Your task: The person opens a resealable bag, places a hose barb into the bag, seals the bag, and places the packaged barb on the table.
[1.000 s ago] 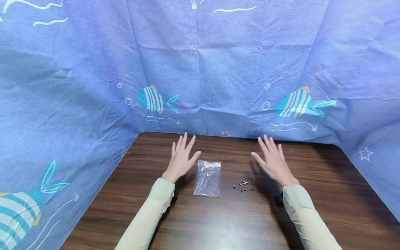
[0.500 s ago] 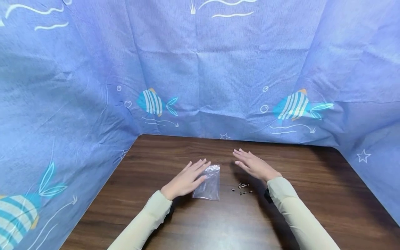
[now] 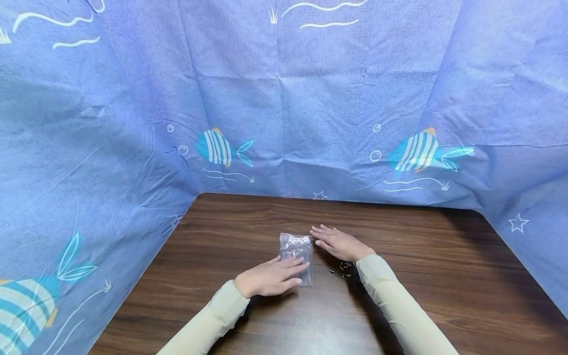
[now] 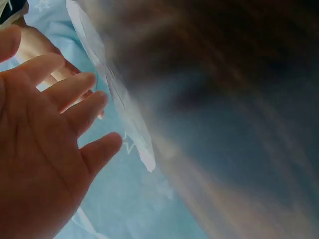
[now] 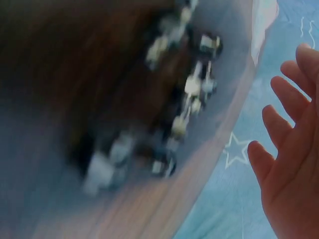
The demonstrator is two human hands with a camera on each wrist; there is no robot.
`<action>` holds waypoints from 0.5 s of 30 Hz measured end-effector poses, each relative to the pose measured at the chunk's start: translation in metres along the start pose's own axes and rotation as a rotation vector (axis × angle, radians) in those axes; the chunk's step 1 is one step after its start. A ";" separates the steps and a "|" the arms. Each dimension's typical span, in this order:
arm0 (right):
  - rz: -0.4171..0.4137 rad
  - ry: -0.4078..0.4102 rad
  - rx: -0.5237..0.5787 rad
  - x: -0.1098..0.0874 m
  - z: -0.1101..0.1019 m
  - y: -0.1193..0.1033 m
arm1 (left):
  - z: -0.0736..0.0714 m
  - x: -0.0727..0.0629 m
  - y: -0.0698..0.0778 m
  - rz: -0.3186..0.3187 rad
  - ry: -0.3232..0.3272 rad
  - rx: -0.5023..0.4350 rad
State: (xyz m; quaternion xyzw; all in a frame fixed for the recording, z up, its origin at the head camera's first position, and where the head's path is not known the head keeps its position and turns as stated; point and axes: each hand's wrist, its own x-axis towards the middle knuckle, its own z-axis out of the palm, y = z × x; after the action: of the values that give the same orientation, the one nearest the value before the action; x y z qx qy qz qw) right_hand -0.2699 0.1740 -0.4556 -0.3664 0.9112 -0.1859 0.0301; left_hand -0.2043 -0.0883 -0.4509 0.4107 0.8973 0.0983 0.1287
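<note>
A clear plastic zip bag (image 3: pixel 295 242) lies flat on the brown wooden table, its zip end toward the back. My left hand (image 3: pixel 272 277) reaches over the bag's lower half with fingers spread, covering part of it. At the bag's upper right corner are the fingertips of my right hand (image 3: pixel 339 244), palm down and fingers extended. Several small metal screws (image 3: pixel 346 266) lie in a loose group under my right wrist, partly hidden by the sleeve. In the right wrist view the screws (image 5: pixel 194 84) look large and blurred, apart from the fingers.
The dark wood table (image 3: pixel 239 217) ends at a blue fish-patterned cloth (image 3: pixel 319 113) hanging behind it and along both sides. Pale sleeves cover both forearms.
Both hands have come inward and toward the bag. The left moved right and down over it; the right moved left to its top corner. Bag and screws stay in place.
</note>
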 end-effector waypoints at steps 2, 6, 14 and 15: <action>-0.015 -0.008 0.013 0.003 0.003 -0.004 | 0.001 0.000 0.001 -0.010 -0.022 0.006; -0.014 -0.057 0.022 0.010 0.007 -0.011 | 0.001 0.000 0.002 -0.019 -0.046 0.016; 0.041 -0.125 -0.034 0.014 0.011 -0.014 | 0.000 0.000 0.003 -0.041 -0.055 0.039; 0.042 -0.125 -0.043 0.013 0.011 -0.014 | 0.001 0.000 0.002 -0.042 -0.055 0.038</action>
State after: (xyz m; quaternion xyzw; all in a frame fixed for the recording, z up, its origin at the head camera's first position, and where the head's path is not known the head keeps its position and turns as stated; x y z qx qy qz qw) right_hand -0.2682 0.1522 -0.4596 -0.3586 0.9188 -0.1422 0.0830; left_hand -0.2026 -0.0869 -0.4509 0.3966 0.9035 0.0674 0.1475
